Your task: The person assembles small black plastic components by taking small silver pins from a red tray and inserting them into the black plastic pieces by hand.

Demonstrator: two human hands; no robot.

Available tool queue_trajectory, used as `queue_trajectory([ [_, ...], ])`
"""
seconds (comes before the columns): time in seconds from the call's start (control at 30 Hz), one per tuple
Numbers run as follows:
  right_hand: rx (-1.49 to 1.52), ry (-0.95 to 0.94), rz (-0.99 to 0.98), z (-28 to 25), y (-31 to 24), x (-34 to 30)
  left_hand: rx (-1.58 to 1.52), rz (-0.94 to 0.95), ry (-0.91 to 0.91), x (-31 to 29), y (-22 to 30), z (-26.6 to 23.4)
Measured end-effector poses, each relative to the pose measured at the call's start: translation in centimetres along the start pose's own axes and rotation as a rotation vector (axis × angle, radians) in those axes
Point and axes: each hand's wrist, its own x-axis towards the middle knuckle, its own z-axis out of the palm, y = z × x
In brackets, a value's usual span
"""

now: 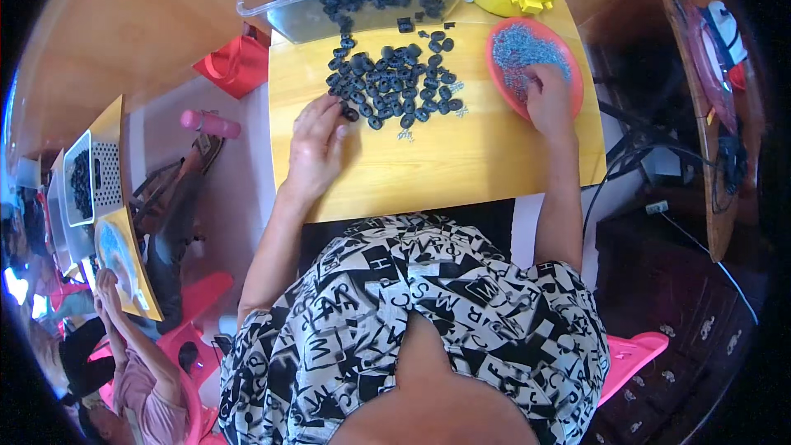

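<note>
Many small black oval plastic pieces [387,86] lie in a loose cluster on the yellow table. At the cluster's near left edge rests my left hand [315,144], its thumb apart from the bent fingers. Its fingertips are next to a black piece [351,114], perhaps touching it. To the right stands a red oval dish [574,103], filled with tiny silvery metal parts [519,45]. My right hand [545,99] reaches over its near rim, fingers drawn together among the metal parts. What those fingertips hold is hidden.
A clear bin [371,2] of black pieces stands at the far edge, beside a yellow basket [511,2]. Small metal piles [405,136] lie near the cluster. A red bag [235,66] and pink bottle [210,124] are at left. Another person [148,387] works lower left.
</note>
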Motion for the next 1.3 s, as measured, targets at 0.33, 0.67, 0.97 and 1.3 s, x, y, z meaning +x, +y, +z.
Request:
queue_trajectory([
  [0.33, 0.087, -0.070, 0.163, -0.3, -0.8, 0.2, 0.086, -0.011, 0.052, -0.5, 0.7, 0.4],
  [0.67, 0.083, -0.068, 0.063, -0.3, 0.7, -0.3, 0.127, 0.008, 0.077, 0.4, 0.6, 1.7],
  [0.97, 0.075, -0.105, 0.155, -0.3, -0.3, -0.5, 0.124, 0.054, 0.032, 0.0, 1.0, 1.5],
  [1.3, 0.081, -0.093, 0.196, -2.7, -6.1, 2.3, 0.041, 0.052, -0.017, 0.7, 1.3, 0.8],
])
